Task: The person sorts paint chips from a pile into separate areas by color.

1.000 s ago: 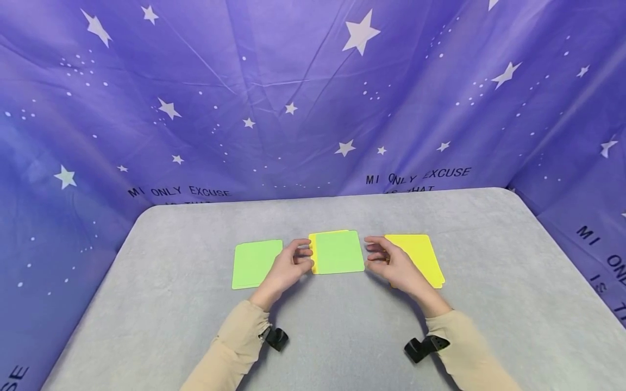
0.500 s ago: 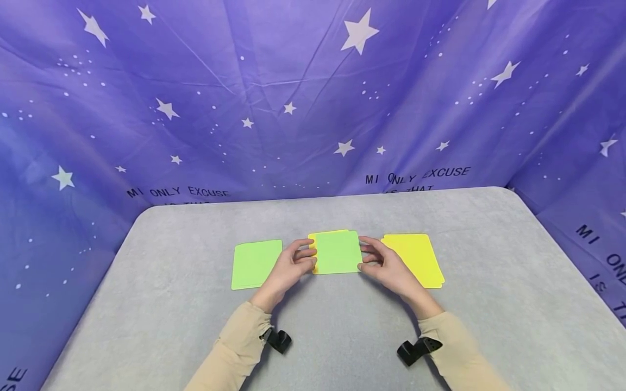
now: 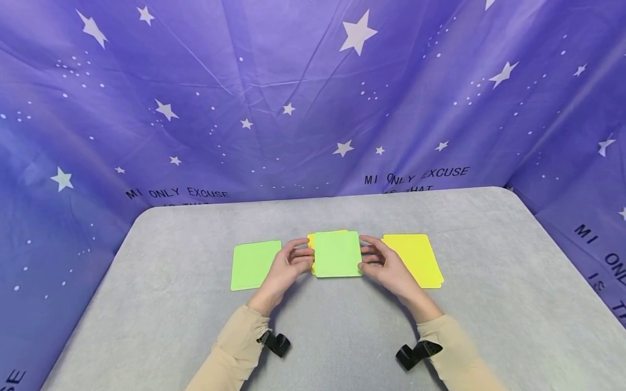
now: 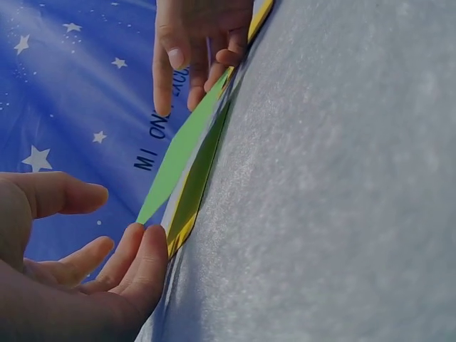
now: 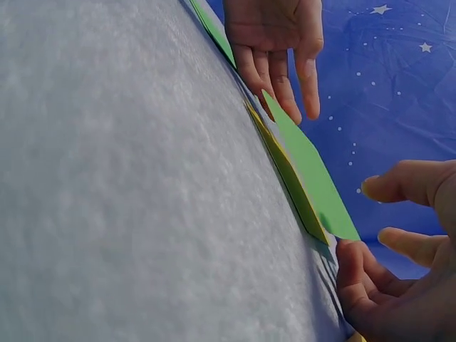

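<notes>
Above the middle stack, a square green card is raised and tilted, held by its side edges between my two hands. Below it a yellow card lies on the table. My left hand holds the green card's left edge at the fingertips, its upper fingers spread away from it in the left wrist view. At the opposite edge my right hand has fingertips at the near corner, its index finger lifted off in the right wrist view.
A stack of green cards lies left of the middle, partly behind the left hand. On the right is a stack of yellow cards, partly covered by the right hand. The grey table ends at a blue starry curtain.
The right hand has moved left to the green card's edge, and both hands have taken hold of it. The card has come up off the yellow one and shifted slightly toward me.
</notes>
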`<state>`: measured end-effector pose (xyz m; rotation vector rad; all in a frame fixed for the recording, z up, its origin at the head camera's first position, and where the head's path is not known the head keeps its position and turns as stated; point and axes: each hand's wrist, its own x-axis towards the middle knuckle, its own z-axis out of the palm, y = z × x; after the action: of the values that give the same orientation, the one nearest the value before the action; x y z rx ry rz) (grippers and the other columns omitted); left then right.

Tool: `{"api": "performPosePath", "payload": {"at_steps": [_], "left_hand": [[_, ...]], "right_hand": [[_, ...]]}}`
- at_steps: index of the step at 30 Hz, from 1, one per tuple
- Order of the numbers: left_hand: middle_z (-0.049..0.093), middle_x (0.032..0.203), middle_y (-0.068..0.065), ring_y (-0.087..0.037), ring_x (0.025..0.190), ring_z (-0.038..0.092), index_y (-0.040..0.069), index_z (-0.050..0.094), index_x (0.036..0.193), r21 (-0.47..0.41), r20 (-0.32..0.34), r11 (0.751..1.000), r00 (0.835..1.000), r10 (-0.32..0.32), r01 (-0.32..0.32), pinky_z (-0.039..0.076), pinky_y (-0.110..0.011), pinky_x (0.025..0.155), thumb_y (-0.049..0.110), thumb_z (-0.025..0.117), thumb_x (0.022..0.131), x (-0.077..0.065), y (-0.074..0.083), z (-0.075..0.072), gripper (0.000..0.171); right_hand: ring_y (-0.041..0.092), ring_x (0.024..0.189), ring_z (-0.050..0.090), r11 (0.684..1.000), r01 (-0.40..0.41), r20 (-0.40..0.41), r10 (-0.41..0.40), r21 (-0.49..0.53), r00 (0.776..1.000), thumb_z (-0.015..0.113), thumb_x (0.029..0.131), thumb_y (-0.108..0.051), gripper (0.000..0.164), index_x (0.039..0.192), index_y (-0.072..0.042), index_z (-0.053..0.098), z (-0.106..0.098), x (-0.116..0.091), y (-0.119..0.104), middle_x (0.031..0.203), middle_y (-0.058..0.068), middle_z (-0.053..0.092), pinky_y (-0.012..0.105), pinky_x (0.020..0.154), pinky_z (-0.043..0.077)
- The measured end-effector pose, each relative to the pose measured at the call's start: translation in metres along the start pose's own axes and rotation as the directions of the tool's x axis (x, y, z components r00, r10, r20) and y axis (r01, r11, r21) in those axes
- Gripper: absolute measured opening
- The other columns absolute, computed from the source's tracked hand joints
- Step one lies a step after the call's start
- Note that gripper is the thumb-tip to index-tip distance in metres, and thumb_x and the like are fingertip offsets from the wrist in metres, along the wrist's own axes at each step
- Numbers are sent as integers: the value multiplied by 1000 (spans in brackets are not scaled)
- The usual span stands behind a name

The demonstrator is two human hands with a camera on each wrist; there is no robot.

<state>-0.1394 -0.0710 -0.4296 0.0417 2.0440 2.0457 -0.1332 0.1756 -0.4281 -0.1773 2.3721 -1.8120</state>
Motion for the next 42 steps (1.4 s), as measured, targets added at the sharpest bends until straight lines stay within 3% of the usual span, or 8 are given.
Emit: {"api": "performPosePath", "payload": {"at_steps": [11, 24, 42], "left_hand": [[55, 103, -14, -12, 83, 61, -2, 47, 135, -78, -46, 997, 999, 24, -27, 49, -23, 72, -13, 63, 78, 0, -3, 3, 59], [58, 99, -14, -16, 85, 62, 7, 48, 140, -65, -22, 997, 999, 38, -40, 50, -25, 75, -14, 61, 79, -4, -7, -5, 66], [61, 104, -16, -18, 90, 63, 5, 41, 144, -31, 34, 1000, 999, 4, -3, 51, -27, 81, -10, 62, 82, -13, -9, -26, 67]], "right_hand": [[20, 88, 52, 996, -11, -46, 15, 86, 999, 65, 83, 7, 58, 137, 2, 46, 14, -2, -3, 116, 21, 48, 22, 73, 46], [14, 83, 52, 992, -16, -7, 17, 122, 1000, 63, 83, 9, 63, 142, 1, 42, 21, 1, -4, 111, 21, 58, 20, 70, 44], [12, 78, 46, 990, -5, 78, -6, 142, 997, 63, 85, 7, 62, 143, 0, 42, 29, 7, -6, 91, 8, 54, 20, 68, 40]]}}
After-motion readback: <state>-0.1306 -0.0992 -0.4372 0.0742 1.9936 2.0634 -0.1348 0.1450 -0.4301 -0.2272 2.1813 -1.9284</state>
